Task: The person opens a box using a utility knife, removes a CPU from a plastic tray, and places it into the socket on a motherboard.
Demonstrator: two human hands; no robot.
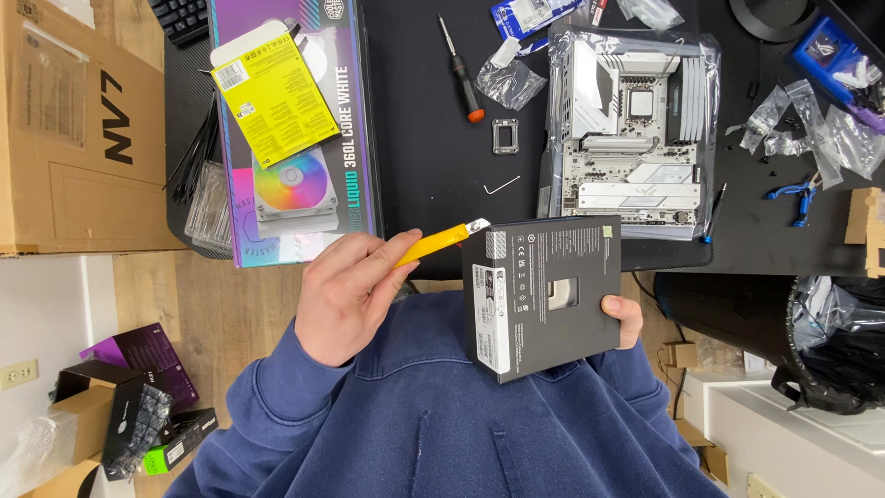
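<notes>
The left hand [355, 295] is closed around a yellow utility knife [441, 242], whose blade tip rests at the top left corner of a small black box [544, 295]. The right hand [625, 318] grips that box by its right edge, mostly hidden behind it, holding it above the lap in front of the dark surface [424, 138]. Beyond lie a white motherboard [631, 129] on its clear bag, an orange-tipped screwdriver [461, 74] and a long purple cooler box [295, 129].
</notes>
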